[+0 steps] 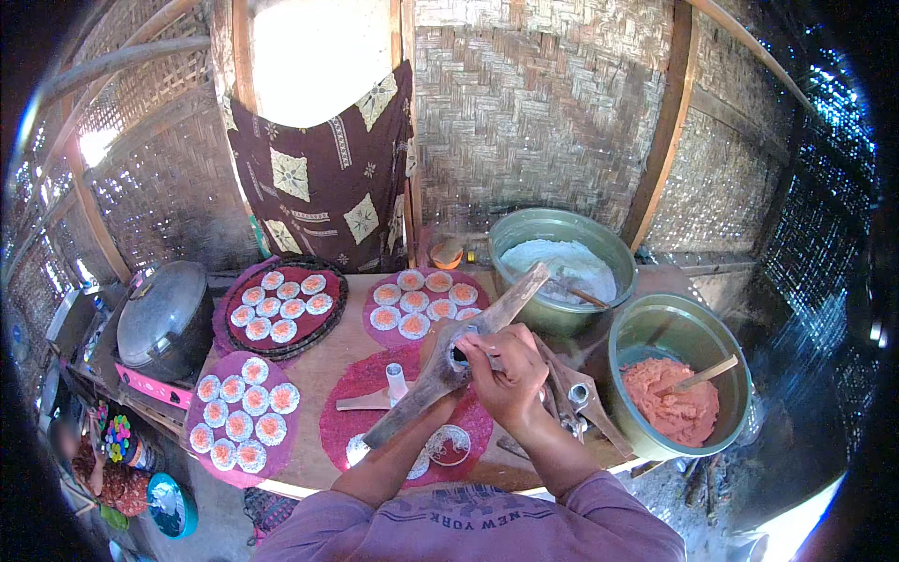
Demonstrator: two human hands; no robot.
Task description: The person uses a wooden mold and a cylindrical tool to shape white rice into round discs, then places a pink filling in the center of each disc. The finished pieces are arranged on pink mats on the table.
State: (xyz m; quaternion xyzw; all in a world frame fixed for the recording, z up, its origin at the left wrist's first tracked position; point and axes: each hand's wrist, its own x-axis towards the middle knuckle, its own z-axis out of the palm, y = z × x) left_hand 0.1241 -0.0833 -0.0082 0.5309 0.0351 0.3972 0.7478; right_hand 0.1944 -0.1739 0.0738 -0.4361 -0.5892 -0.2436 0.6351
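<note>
A long wooden hand press [412, 407] with a round opening in its thick middle slants across the centre, above the table. My left hand [444, 345] holds it from beneath and is mostly hidden behind the wood. At the opening, the fingers of my right hand [510, 377] are closed together; what they hold, if anything, is hidden. Below lies a wooden plunger [397, 384] with a pale upright stub, on a red round mat [339, 412]. White lacy rounds and a ring-shaped mould [449, 445] rest on that mat, partly behind my forearms.
Mats with topped white rounds [242, 426] cover the table's left and back. A green basin of white dough [562, 262] and a green bucket of orange paste [670, 398] stand right, beside wooden press parts [581, 393]. A lidded pot [167, 314] sits on a pink stove.
</note>
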